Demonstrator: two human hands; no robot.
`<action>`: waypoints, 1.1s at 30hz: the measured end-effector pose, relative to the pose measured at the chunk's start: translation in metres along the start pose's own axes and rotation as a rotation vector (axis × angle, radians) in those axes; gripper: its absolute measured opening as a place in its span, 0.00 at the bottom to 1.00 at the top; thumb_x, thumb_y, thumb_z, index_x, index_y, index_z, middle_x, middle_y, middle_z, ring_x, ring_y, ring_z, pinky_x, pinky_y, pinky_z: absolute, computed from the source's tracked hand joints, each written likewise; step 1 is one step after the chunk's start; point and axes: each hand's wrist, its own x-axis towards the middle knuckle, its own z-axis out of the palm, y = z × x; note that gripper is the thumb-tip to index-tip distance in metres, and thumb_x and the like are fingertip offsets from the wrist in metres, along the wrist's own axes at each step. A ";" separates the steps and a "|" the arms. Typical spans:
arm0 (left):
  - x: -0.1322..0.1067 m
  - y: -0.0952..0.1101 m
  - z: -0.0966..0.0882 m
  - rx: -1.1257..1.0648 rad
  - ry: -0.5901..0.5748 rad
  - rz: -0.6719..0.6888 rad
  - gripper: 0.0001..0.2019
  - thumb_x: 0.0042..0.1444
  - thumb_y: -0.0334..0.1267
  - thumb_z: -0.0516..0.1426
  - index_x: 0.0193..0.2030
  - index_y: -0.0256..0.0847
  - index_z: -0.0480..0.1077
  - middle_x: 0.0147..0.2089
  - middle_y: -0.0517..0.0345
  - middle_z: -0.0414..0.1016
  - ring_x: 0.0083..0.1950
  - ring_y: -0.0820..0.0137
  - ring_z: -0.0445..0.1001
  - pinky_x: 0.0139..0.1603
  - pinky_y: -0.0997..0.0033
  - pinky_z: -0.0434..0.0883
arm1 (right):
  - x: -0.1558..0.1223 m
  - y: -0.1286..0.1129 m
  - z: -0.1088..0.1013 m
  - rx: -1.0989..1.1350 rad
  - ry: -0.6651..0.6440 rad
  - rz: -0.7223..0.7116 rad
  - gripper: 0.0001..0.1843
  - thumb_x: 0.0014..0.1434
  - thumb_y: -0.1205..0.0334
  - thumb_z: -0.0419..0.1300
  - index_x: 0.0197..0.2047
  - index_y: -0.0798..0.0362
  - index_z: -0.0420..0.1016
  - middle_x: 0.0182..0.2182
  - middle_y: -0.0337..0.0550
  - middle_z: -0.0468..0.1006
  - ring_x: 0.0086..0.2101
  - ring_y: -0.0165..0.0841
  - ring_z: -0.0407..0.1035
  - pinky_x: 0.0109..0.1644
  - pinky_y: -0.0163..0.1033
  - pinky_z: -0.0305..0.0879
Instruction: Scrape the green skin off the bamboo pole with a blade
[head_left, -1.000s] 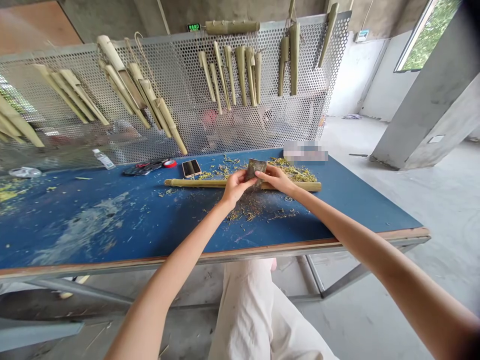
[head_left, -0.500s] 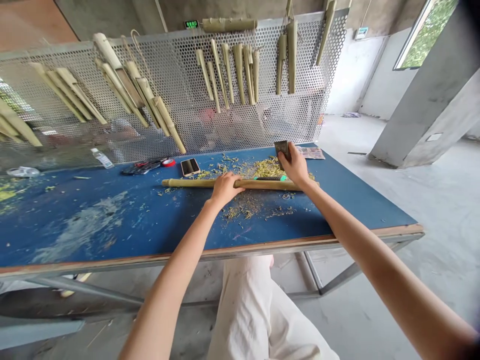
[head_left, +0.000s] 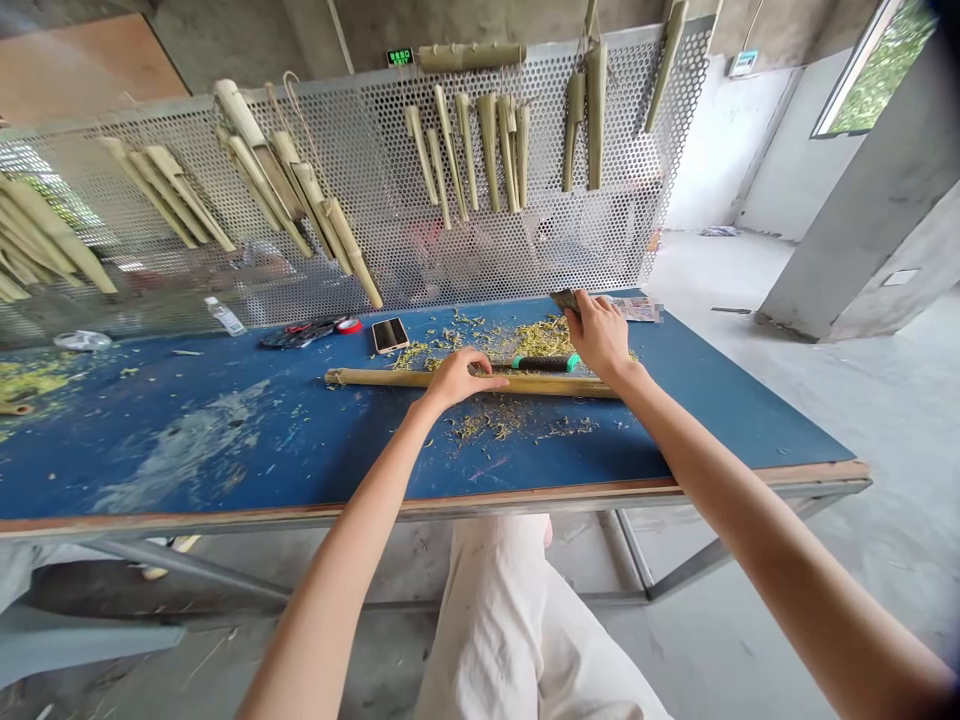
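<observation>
A long bamboo tube [head_left: 472, 379] lies across the blue worktop, with my left hand [head_left: 457, 380] gripping it from above. My right hand [head_left: 598, 335] is on the far side of the tube, pinching a dark flat abrasive block [head_left: 566, 299] under its fingers. Just beyond the tube and next to my right hand lies a black-handled tool with green ends [head_left: 541, 363]. Its blade or tip is hidden. Yellow-green bamboo shavings [head_left: 540, 340] are scattered around both hands.
Behind the table stands a perforated metal screen [head_left: 480, 260] hung with several bamboo pieces [head_left: 487, 140]. A phone [head_left: 390, 335], a water bottle [head_left: 225, 316] and red tape [head_left: 349, 325] lie on the far table edge. A concrete pillar [head_left: 862, 220] stands right.
My hands have parted from the middle of the tube. My right hand has carried the dark block to the far side, uncovering the green-ended tool, and my left hand has settled on the tube.
</observation>
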 end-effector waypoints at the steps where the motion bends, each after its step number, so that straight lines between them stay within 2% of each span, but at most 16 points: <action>1: 0.000 0.000 0.001 -0.007 -0.006 0.009 0.24 0.47 0.63 0.67 0.31 0.42 0.74 0.39 0.55 0.77 0.42 0.62 0.74 0.45 0.63 0.69 | 0.001 0.000 -0.001 -0.005 0.003 -0.001 0.16 0.69 0.59 0.45 0.52 0.53 0.70 0.39 0.57 0.79 0.42 0.49 0.68 0.44 0.49 0.58; 8: -0.002 0.004 0.006 -0.004 -0.052 0.012 0.21 0.47 0.59 0.69 0.36 0.44 0.77 0.42 0.54 0.80 0.46 0.60 0.76 0.46 0.63 0.71 | 0.002 -0.007 -0.007 0.003 -0.024 -0.019 0.16 0.69 0.60 0.45 0.53 0.53 0.69 0.39 0.56 0.79 0.43 0.49 0.67 0.45 0.49 0.59; 11: -0.002 0.006 0.007 -0.038 -0.054 -0.001 0.22 0.46 0.58 0.70 0.39 0.44 0.78 0.43 0.54 0.81 0.47 0.59 0.77 0.47 0.62 0.71 | 0.001 -0.010 -0.006 0.057 -0.083 -0.006 0.15 0.69 0.60 0.46 0.52 0.53 0.69 0.38 0.56 0.79 0.40 0.47 0.68 0.43 0.47 0.58; 15: -0.003 0.004 0.006 -0.032 -0.091 0.024 0.21 0.50 0.60 0.67 0.40 0.45 0.81 0.44 0.53 0.81 0.46 0.59 0.77 0.48 0.60 0.72 | -0.001 -0.013 -0.004 0.184 -0.212 -0.001 0.16 0.70 0.54 0.48 0.53 0.52 0.70 0.35 0.52 0.78 0.33 0.43 0.69 0.38 0.42 0.56; 18: -0.003 -0.001 0.004 0.014 -0.038 0.008 0.20 0.51 0.58 0.68 0.42 0.46 0.83 0.44 0.51 0.81 0.45 0.58 0.77 0.48 0.58 0.72 | -0.004 -0.014 -0.003 0.214 -0.272 -0.054 0.18 0.71 0.52 0.48 0.52 0.53 0.71 0.34 0.52 0.78 0.33 0.42 0.69 0.36 0.41 0.55; 23: -0.004 -0.003 0.003 0.109 0.038 0.012 0.20 0.57 0.58 0.64 0.44 0.46 0.83 0.39 0.51 0.79 0.43 0.58 0.76 0.50 0.57 0.72 | -0.002 -0.010 -0.004 0.185 -0.276 -0.153 0.18 0.71 0.54 0.46 0.52 0.52 0.73 0.39 0.53 0.80 0.36 0.42 0.70 0.38 0.40 0.56; 25: -0.004 -0.001 0.006 0.142 0.048 0.021 0.21 0.58 0.59 0.63 0.45 0.45 0.83 0.39 0.49 0.78 0.45 0.56 0.76 0.52 0.56 0.71 | 0.001 -0.004 -0.005 0.170 -0.278 -0.125 0.17 0.71 0.54 0.47 0.51 0.51 0.73 0.38 0.51 0.79 0.34 0.40 0.69 0.37 0.40 0.55; 29: -0.003 0.004 0.012 0.242 0.052 0.083 0.22 0.59 0.59 0.61 0.45 0.43 0.82 0.43 0.48 0.78 0.50 0.54 0.74 0.56 0.52 0.68 | 0.009 0.014 -0.007 0.146 -0.280 0.023 0.14 0.66 0.50 0.55 0.43 0.51 0.74 0.31 0.48 0.77 0.29 0.38 0.66 0.33 0.40 0.54; 33: -0.001 0.007 0.018 0.339 0.013 0.147 0.20 0.60 0.55 0.62 0.50 0.44 0.80 0.46 0.48 0.80 0.51 0.55 0.74 0.58 0.52 0.67 | 0.013 0.026 -0.010 0.099 -0.222 0.124 0.13 0.65 0.50 0.56 0.38 0.51 0.73 0.29 0.47 0.75 0.28 0.37 0.64 0.31 0.39 0.51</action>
